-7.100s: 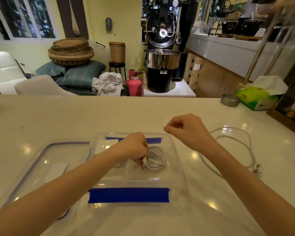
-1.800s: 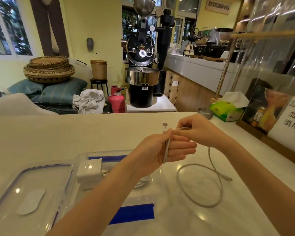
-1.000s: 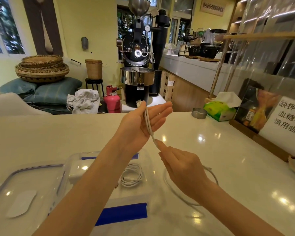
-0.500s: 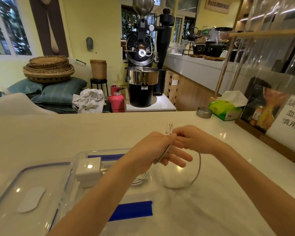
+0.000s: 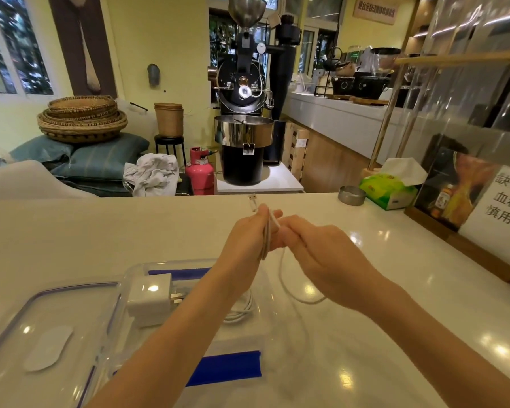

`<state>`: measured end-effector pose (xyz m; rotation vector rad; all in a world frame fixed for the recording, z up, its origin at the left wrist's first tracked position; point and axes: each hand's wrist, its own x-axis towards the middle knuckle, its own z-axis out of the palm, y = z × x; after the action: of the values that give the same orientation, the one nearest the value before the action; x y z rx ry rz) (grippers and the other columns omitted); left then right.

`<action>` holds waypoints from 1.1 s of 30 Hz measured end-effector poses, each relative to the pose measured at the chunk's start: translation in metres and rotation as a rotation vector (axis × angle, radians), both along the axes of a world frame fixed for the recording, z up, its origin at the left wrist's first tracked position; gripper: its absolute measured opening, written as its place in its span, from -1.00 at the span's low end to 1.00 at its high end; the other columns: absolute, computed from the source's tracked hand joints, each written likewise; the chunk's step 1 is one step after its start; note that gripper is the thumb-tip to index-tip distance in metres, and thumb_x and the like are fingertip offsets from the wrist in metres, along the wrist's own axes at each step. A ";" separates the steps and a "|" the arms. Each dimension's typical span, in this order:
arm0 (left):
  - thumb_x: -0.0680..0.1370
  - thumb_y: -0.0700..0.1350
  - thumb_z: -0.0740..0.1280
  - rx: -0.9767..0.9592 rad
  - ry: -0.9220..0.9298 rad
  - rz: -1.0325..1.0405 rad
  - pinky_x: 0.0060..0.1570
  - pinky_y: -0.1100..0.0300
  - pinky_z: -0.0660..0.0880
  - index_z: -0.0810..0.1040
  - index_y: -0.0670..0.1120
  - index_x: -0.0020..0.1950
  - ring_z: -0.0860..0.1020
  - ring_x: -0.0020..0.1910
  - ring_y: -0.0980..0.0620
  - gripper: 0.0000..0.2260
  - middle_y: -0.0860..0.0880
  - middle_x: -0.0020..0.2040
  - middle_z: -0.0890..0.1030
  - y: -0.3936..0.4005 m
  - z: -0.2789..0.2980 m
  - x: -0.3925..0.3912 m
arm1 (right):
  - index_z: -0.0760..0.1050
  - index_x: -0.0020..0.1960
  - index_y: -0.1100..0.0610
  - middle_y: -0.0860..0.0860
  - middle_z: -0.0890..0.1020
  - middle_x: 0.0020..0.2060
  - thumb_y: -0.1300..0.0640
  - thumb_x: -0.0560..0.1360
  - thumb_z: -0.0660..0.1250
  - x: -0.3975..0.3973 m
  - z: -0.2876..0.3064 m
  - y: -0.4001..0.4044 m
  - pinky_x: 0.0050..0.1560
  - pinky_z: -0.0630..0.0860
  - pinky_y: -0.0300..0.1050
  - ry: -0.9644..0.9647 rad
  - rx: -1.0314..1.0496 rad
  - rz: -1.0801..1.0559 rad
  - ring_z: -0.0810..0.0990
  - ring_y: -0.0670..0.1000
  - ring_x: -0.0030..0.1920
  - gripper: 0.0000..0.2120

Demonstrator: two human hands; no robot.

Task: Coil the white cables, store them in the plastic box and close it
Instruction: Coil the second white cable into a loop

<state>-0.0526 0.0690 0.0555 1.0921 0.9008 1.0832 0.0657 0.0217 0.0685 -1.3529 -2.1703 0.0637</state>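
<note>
Left hand (image 5: 248, 240): fingers curled round white cable (image 5: 286, 290) loops.
Right hand (image 5: 321, 254): pinching cable, at left hand's 3 o'clock.
Plastic box (image 5: 218, 343): open, holds coiled cable (image 5: 242, 310), charger (image 5: 150, 298).

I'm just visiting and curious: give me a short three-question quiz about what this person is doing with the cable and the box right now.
1. True or false: the clear plastic box with blue tape strips is shut.
2. Which hand has the white cable wound round it: A) left hand B) right hand?
3. Fill in: beside the coiled white cable in the box lies a white ____.

Key
1. False: its clear lid lies on the white counter to the left.
2. A: the right hand feeds the loose end.
3. Charger plug.
</note>
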 end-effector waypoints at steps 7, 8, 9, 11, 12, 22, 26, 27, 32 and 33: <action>0.63 -0.01 -0.06 0.029 -0.264 -0.072 -0.33 0.37 0.55 0.53 -0.19 0.04 0.67 -0.19 0.13 -0.58 0.04 -0.20 0.72 -0.002 0.014 -0.001 | 0.35 -0.03 0.10 -0.08 0.43 -0.63 -0.01 0.60 -0.15 -0.011 -0.041 -0.003 -0.64 0.02 -0.44 -0.260 0.217 -0.046 0.14 -0.09 -0.66 -0.66; 0.62 -0.01 -0.04 0.029 -0.281 -0.077 -0.36 0.38 0.54 0.55 -0.18 0.00 0.67 -0.23 0.14 -0.58 0.04 -0.22 0.72 -0.002 0.016 -0.002 | 0.35 -0.01 0.09 -0.08 0.43 -0.63 -0.01 0.60 -0.17 -0.009 -0.046 0.000 -0.66 0.09 -0.40 -0.254 0.237 -0.049 0.15 -0.09 -0.66 -0.65; 0.62 -0.02 -0.03 0.024 -0.293 -0.079 -0.41 0.39 0.53 0.56 -0.17 -0.03 0.66 -0.29 0.15 -0.59 0.04 -0.25 0.72 -0.002 0.017 -0.003 | 0.34 0.02 0.08 -0.09 0.41 -0.62 -0.02 0.60 -0.19 -0.008 -0.048 0.003 -0.68 0.15 -0.37 -0.248 0.232 -0.038 0.16 -0.08 -0.66 -0.64; 0.61 -0.03 0.00 0.013 -0.313 -0.090 -0.49 0.41 0.49 0.57 -0.17 -0.10 0.63 -0.42 0.17 -0.61 0.03 -0.32 0.71 -0.002 0.018 -0.004 | 0.35 0.06 0.08 -0.10 0.37 -0.56 -0.06 0.60 -0.22 -0.006 -0.056 0.009 -0.65 0.20 -0.36 -0.241 0.166 0.012 0.19 -0.09 -0.65 -0.59; 0.61 -0.03 0.01 0.018 -0.319 -0.103 -0.51 0.41 0.47 0.57 -0.17 -0.11 0.61 -0.46 0.18 -0.61 0.03 -0.35 0.70 -0.003 0.020 -0.004 | 0.35 0.09 0.08 -0.07 0.42 -0.50 -0.07 0.59 -0.20 -0.004 -0.058 0.012 -0.59 0.32 -0.30 -0.225 0.114 0.026 0.29 -0.09 -0.61 -0.60; 0.60 -0.04 0.05 0.170 0.009 -0.251 -0.50 0.38 0.42 0.57 -0.20 0.00 0.56 -0.49 0.17 -0.64 -0.01 -0.37 0.67 -0.023 0.018 -0.006 | 0.50 0.15 0.21 0.23 0.57 0.12 0.20 0.58 0.10 0.020 -0.039 0.046 0.17 0.42 0.00 0.064 -0.301 0.042 0.51 0.19 0.14 -0.74; 0.61 -0.04 0.02 0.142 0.117 -0.291 -0.49 0.35 0.43 0.54 -0.29 0.07 0.57 -0.47 0.10 -0.60 -0.09 -0.32 0.64 -0.026 0.013 -0.004 | 0.54 0.03 0.27 0.26 0.61 -0.07 0.25 0.52 0.21 0.026 -0.019 0.063 0.11 0.47 0.06 0.022 -0.319 0.015 0.56 0.21 -0.01 -0.83; 0.61 -0.03 0.01 0.130 0.153 -0.296 -0.47 0.35 0.44 0.53 -0.27 0.08 0.58 -0.46 0.10 -0.60 -0.08 -0.33 0.64 -0.027 0.011 -0.003 | 0.55 -0.04 0.23 0.16 0.62 -0.17 0.20 0.49 0.28 0.028 -0.012 0.066 -0.01 0.51 -0.01 -0.013 -0.266 0.000 0.57 0.12 -0.10 -0.87; 0.61 0.01 -0.01 0.078 0.262 -0.261 -0.34 0.33 0.50 0.50 -0.20 0.13 0.63 -0.29 0.08 -0.61 -0.18 0.00 0.67 -0.023 -0.001 -0.001 | 0.53 -0.30 0.11 0.10 0.63 -0.34 0.16 0.37 0.41 0.028 0.016 0.065 -0.25 0.51 -0.13 -0.088 -0.108 0.021 0.52 -0.02 -0.34 -0.90; 0.61 0.02 -0.01 0.071 0.276 -0.250 -0.30 0.33 0.52 0.49 -0.19 0.16 0.64 -0.23 0.06 -0.61 -0.17 0.05 0.66 -0.022 -0.003 -0.001 | 0.50 -0.32 0.08 0.09 0.63 -0.35 0.16 0.37 0.40 0.026 0.018 0.063 -0.25 0.52 -0.12 -0.117 -0.087 0.017 0.53 -0.01 -0.34 -0.88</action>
<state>-0.0531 0.0474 0.0525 1.3975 0.9166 0.7738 0.0919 0.0845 0.0865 -1.4179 -2.3003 0.0885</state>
